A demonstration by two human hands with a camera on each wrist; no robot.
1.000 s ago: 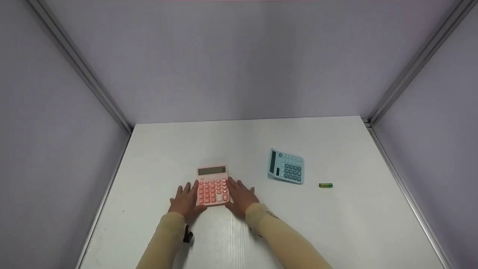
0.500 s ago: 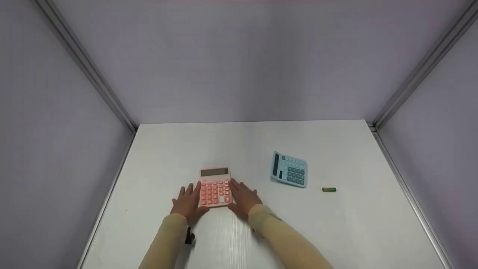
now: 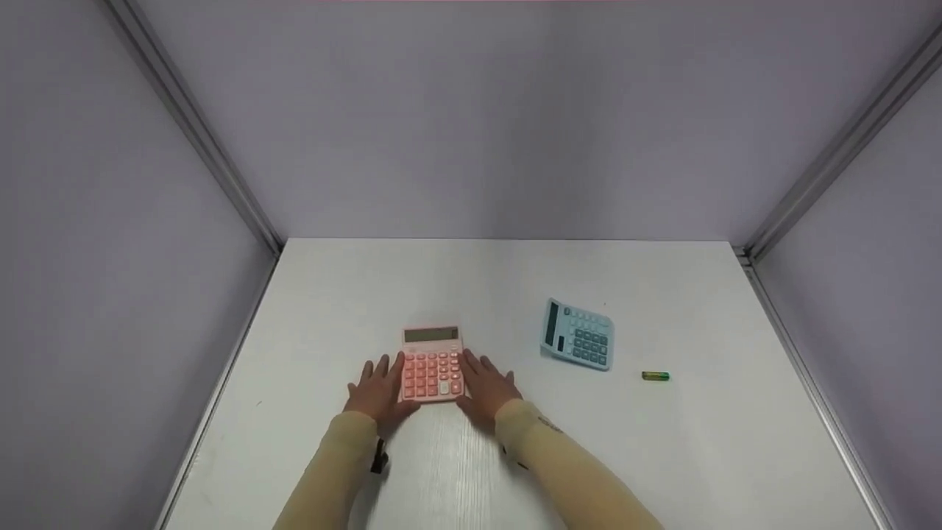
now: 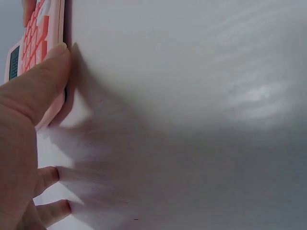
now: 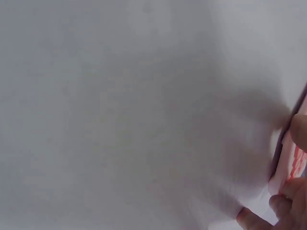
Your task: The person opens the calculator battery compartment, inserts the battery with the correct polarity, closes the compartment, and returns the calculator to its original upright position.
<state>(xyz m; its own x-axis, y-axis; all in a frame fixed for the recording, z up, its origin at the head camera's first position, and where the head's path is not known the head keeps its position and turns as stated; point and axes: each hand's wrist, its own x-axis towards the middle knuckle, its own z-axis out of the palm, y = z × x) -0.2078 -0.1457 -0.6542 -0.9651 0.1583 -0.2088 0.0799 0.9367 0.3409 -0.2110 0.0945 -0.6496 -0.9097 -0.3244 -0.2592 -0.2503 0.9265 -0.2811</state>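
A pink calculator (image 3: 432,368) lies face up on the white table, its display at the far end. My left hand (image 3: 375,390) rests along its left side with fairly straight, spread fingers. In the left wrist view the left thumb (image 4: 50,72) touches the calculator's near edge. On the opposite side, my right hand (image 3: 487,386) lies with extended fingers against the right edge. The right wrist view catches only a strip of the calculator (image 5: 288,155) and some fingertips of the right hand (image 5: 288,211). A blue calculator (image 3: 578,335) lies turned sideways farther right.
A small green battery (image 3: 655,376) lies on the table (image 3: 706,449) right of the blue calculator. Grey panels enclose the table, with a back wall (image 3: 471,132) and metal corner posts at left and right.
The head view has shifted slightly, so everything appears a little farther right. Both hands keep their place beside the pink calculator; relative to the table, nothing has visibly moved.
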